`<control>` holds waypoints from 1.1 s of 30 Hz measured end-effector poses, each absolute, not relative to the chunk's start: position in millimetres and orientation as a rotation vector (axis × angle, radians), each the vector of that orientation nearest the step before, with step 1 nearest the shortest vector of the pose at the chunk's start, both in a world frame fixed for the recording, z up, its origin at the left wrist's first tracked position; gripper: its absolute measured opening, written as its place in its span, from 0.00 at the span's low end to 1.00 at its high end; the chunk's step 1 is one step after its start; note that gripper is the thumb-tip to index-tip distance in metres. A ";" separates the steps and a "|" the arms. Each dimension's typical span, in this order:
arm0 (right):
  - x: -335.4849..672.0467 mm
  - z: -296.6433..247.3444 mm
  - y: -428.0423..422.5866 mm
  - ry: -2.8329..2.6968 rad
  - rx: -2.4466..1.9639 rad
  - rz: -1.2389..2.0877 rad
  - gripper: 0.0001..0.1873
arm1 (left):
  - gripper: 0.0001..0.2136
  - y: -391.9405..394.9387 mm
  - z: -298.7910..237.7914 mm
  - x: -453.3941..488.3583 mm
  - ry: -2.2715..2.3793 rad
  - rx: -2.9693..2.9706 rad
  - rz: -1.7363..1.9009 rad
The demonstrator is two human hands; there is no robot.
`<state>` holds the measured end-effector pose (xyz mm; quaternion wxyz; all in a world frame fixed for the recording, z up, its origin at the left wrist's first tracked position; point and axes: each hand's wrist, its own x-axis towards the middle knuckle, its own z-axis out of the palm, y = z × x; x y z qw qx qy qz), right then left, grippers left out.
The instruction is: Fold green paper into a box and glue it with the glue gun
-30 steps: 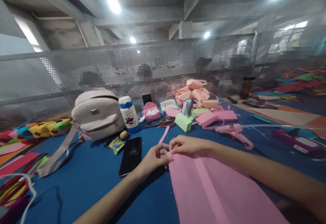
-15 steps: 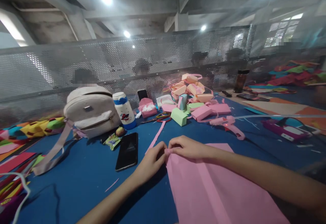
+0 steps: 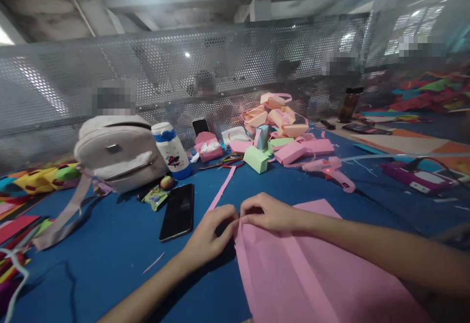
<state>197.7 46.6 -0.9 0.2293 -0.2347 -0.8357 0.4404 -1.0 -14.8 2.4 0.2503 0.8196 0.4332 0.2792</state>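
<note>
A large sheet of pink paper with lengthwise creases lies in front of me. At its upper left corner my right hand pinches the edge between thumb and fingers. My left hand is closed at the same corner, its thumb and fingertips meeting on the paper's edge beside the right fingertips. The bit of paper between the fingertips is mostly hidden. A narrow pink paper strip lies just beyond my left hand. To its left rests a black phone.
Behind are a grey backpack, a bottle, scissors, a green paper box and a pile of peach paper boxes. A pink glue gun with a red light lies right. A perforated metal screen borders the blue table.
The view has tilted slightly downward and shifted. Both hands stay at the paper's corner; the fingertips have shifted slightly along it, and the left hand's fingers look more arched.
</note>
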 end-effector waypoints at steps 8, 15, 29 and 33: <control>196.7 -3.0 47.6 -2.254 -0.713 1.177 0.09 | 0.12 -11.7 1.3 -1.7 1.241 2.098 0.790; 194.7 0.9 45.7 -2.246 -0.732 1.153 0.10 | 0.09 -10.7 -3.7 0.8 1.229 1.952 0.885; 193.9 0.5 43.0 -2.244 -0.708 1.132 0.08 | 0.07 -9.9 -6.0 2.5 1.197 1.887 0.940; 193.8 -0.5 42.8 -2.243 -0.694 1.127 0.08 | 0.07 -9.8 -6.4 2.9 1.195 1.860 0.939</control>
